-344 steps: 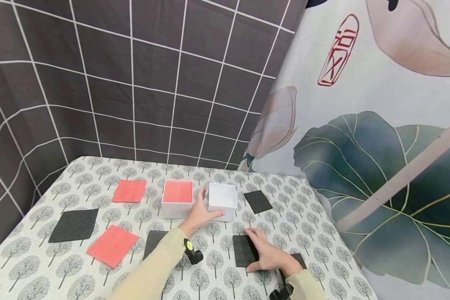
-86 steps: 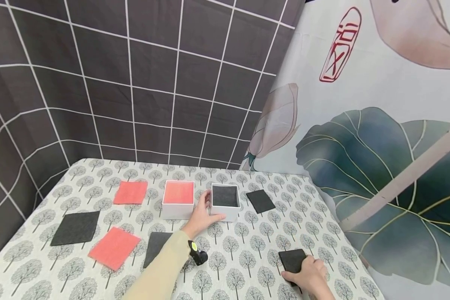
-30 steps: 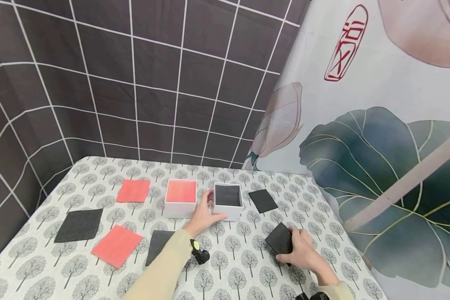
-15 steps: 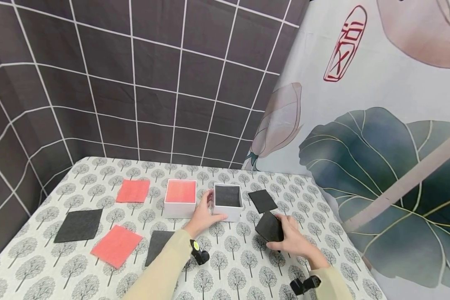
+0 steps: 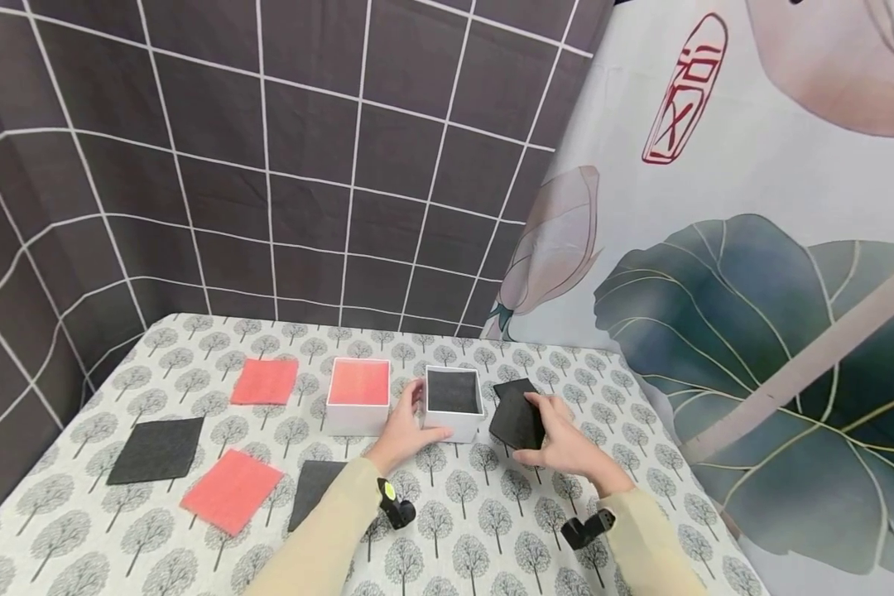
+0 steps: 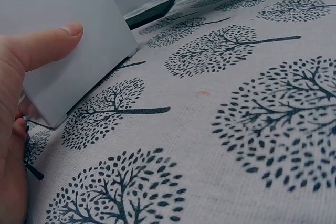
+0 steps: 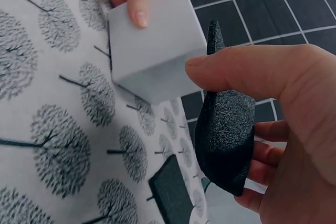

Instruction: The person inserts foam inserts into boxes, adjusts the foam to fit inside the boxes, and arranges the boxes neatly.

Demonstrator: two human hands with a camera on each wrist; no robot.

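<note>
Your left hand (image 5: 406,432), part-curled, grips the right white box (image 5: 465,425), thumb on near wall, fingers at left wall. Just right of that box, your right hand (image 5: 566,443) pinches a bent black fabric square (image 5: 516,422) between thumb and fingers, raised above the tree-print tablecloth (image 5: 492,513).

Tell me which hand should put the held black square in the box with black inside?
Probably the right hand: it pinches the black square near the white box with black inside. The left hand is busy gripping that box.
</note>
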